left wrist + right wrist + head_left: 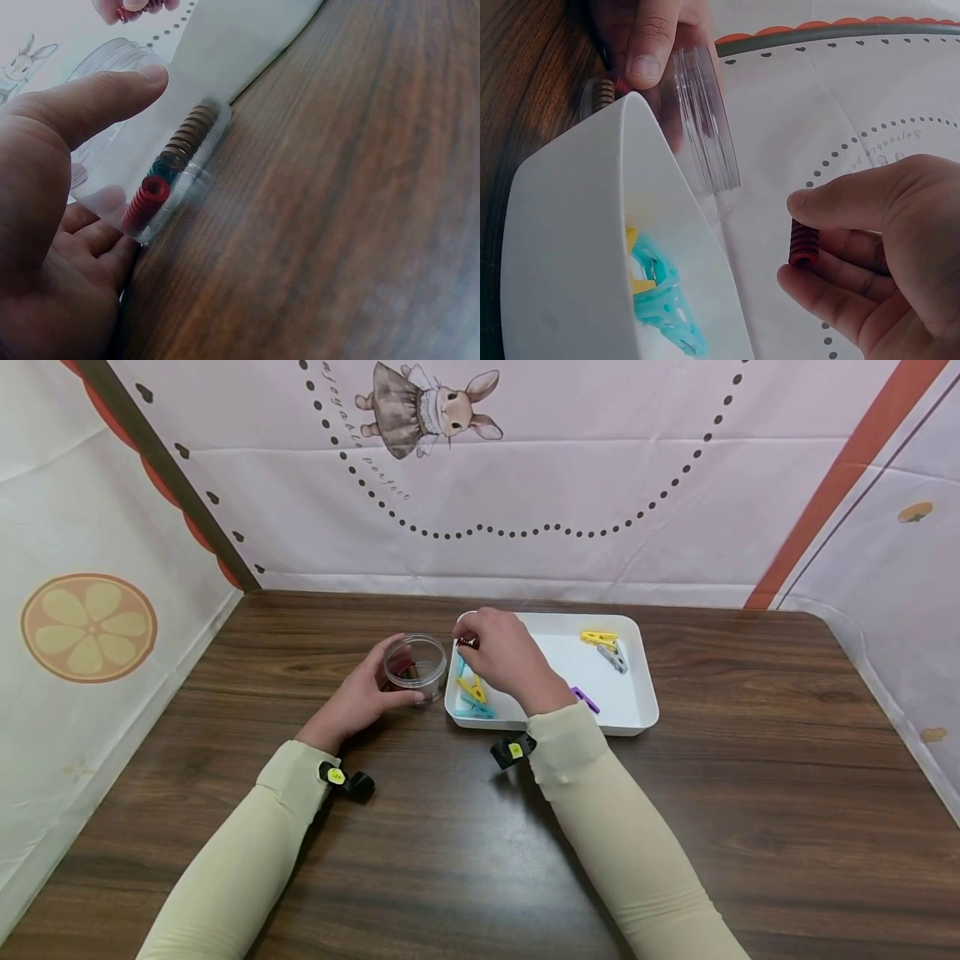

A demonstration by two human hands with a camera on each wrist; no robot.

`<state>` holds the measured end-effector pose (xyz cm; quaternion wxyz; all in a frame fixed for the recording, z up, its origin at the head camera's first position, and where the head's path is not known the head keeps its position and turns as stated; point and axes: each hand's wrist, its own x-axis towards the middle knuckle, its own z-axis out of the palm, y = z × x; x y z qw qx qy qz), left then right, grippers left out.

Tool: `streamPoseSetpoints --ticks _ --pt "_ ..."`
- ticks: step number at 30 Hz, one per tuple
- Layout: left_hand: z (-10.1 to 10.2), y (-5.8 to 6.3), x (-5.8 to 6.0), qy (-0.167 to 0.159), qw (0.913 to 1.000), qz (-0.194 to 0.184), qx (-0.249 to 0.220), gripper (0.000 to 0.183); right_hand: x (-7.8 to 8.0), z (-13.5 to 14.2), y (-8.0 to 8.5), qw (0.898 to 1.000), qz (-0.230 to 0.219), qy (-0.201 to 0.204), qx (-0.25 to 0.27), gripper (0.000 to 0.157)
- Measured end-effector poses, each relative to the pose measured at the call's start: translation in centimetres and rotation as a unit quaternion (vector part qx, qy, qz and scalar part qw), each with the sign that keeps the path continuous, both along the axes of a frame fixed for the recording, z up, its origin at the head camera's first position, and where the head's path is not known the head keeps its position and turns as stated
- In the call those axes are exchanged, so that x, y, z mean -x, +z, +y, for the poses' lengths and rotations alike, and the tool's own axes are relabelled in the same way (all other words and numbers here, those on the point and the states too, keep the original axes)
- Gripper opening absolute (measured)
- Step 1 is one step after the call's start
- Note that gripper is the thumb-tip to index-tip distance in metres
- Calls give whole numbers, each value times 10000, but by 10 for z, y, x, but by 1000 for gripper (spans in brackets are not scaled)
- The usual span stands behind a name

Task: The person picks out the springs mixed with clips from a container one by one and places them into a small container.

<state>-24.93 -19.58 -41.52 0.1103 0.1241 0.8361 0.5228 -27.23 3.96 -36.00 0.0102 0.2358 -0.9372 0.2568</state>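
Note:
My left hand (358,697) grips a clear round plastic jar (433,687) by its side, thumb in front and fingers behind. Through its wall, the left wrist view shows a brown coil spring (190,136), a teal spring (160,169) and a red spring (145,202) lying at the bottom. Between thumb and fingers, my right hand (506,653) pinches another red coil spring (804,244). That hand is above the left end of a white tray (551,664), to the right of the jar.
At the tray's left end lie a yellow clothespin (475,691) and teal clothespins (476,708). A purple clothespin (585,700) is near its front wall. Toward the back right are a yellow clothespin (599,637) and a grey one (613,658). A printed cloth (525,485) hangs behind the table.

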Motion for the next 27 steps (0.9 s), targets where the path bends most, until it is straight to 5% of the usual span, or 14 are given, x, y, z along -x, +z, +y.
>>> streamPoseSetpoints --ticks 7,15,27 --pt "-1 -3 2 16 10000 -28 56 92 -1 -1 0 10000 37 20 1 19" --pt "-7 -23 13 33 9999 55 94 96 -3 -2 -2 9996 158 181 169 18" --pt "-9 -31 10 92 9996 184 178 96 -8 -2 -7 9981 424 340 304 17"
